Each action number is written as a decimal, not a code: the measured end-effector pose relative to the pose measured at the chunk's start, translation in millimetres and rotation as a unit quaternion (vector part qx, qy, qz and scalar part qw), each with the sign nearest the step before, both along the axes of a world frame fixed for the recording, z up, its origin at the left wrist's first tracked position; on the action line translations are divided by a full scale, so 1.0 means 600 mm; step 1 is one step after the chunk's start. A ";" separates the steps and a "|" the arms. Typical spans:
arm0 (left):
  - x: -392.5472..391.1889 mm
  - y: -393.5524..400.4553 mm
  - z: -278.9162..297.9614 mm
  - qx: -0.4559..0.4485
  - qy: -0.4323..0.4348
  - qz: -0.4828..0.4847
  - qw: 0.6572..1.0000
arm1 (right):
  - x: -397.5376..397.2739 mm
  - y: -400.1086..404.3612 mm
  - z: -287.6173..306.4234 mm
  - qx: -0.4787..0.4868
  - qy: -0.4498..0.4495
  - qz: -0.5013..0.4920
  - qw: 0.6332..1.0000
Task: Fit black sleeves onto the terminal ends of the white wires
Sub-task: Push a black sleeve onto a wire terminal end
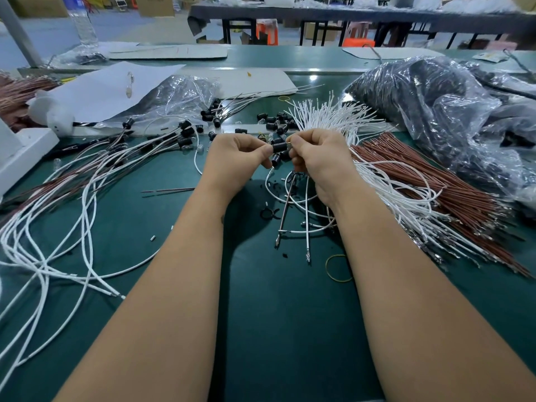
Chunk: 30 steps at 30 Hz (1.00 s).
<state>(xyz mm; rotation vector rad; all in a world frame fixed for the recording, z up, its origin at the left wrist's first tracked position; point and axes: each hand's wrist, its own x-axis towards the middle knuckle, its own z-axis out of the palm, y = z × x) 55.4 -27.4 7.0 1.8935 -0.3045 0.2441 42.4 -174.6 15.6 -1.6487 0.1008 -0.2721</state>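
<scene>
Green-surfaced workbench in foreground. Beyond its far edge, pale grey-blue floor and long dark table on black legs. Orange plastic stools beneath; cardboard boxes behind. Grey upright post at left.

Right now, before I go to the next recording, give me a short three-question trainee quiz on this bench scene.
1. True or false: the left hand and right hand both hold the black sleeve between them.
2. Which lies nearest the person? A) yellow rubber band B) brown wires C) loose black sleeves
3. Fill in: the bench mat is ____.

Key: 1 true; 2 A; 3 green.
</scene>
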 end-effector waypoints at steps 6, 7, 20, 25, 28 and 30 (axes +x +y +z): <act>-0.003 -0.004 0.000 -0.004 0.001 -0.006 1.000 | -0.001 0.005 -0.006 0.054 0.020 0.001 0.998; -0.003 -0.005 -0.001 -0.006 0.002 -0.006 1.000 | -0.001 0.008 -0.006 0.067 0.019 -0.001 0.998; 0.007 -0.005 0.012 -0.202 0.068 -0.100 0.972 | 0.002 0.022 -0.003 -0.076 -0.044 -0.119 0.989; 0.008 -0.010 0.009 -0.217 0.049 -0.151 0.963 | -0.001 0.022 0.000 -0.059 -0.049 -0.139 0.987; 0.006 -0.011 0.011 -0.240 0.047 -0.167 0.955 | -0.004 0.023 0.003 -0.062 -0.061 -0.132 0.987; 0.004 -0.011 0.011 -0.254 0.047 -0.175 0.950 | -0.005 0.025 0.003 -0.068 -0.075 -0.123 0.987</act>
